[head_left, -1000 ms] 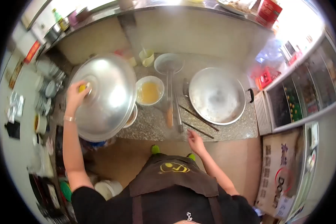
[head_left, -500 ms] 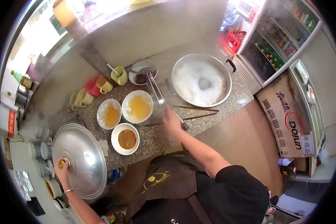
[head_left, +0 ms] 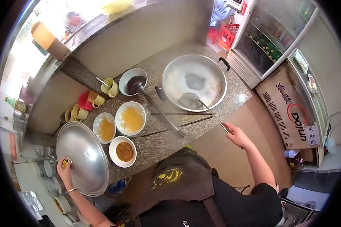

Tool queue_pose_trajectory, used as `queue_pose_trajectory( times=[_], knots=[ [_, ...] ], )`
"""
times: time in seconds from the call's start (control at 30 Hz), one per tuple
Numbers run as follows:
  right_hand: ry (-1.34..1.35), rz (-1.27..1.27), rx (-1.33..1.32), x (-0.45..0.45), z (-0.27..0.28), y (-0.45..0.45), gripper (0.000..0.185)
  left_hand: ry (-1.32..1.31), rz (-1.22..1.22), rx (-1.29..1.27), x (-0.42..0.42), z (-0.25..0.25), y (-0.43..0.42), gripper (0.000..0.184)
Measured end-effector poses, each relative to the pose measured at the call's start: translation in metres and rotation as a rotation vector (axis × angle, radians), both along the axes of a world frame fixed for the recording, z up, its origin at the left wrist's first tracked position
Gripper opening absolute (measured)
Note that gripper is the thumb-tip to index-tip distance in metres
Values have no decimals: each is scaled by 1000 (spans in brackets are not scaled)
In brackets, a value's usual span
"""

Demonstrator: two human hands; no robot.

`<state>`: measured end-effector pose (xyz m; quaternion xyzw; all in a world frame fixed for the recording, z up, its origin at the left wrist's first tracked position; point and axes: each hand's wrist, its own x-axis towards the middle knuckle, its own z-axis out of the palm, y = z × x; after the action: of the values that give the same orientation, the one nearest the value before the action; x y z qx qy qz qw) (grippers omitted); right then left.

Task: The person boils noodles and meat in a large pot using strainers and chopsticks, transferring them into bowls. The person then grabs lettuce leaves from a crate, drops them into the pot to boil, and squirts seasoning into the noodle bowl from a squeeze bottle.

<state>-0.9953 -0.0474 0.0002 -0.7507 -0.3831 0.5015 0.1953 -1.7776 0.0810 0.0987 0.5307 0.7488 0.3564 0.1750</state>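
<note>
My left hand is closed around the knob of a large round metal lid, tilted at the counter's left end. My right hand grips the metal handle of a strainer; its round head dips into the near side of a wide metal pan of cloudy, steaming liquid. Left of the pan, a dark ladle rests in a white bowl, its long handle across the counter. Nearer me stand two bowls of yellowish liquid and a bowl of brown broth.
Chopsticks lie on the speckled counter. Several cups line the back wall, one holding a utensil. A glass-door fridge and a Dojun carton stand right; stacked plates are at left.
My right hand has left the ladle and moved right, and now holds the strainer in the pan. White foam in the pan has mostly gone down. My left hand stays on the lid knob.
</note>
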Motion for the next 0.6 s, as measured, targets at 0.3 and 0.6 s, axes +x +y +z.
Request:
queue_pose_trajectory(
  times=[0.3,0.6],
  knots=[
    [-110,-211,493,22,-38,89,56,9,-131,60,68,7,39,28],
    [-506,255,480,25,-94,148,56,66,-36,-25,83,1,36,29]
  ],
)
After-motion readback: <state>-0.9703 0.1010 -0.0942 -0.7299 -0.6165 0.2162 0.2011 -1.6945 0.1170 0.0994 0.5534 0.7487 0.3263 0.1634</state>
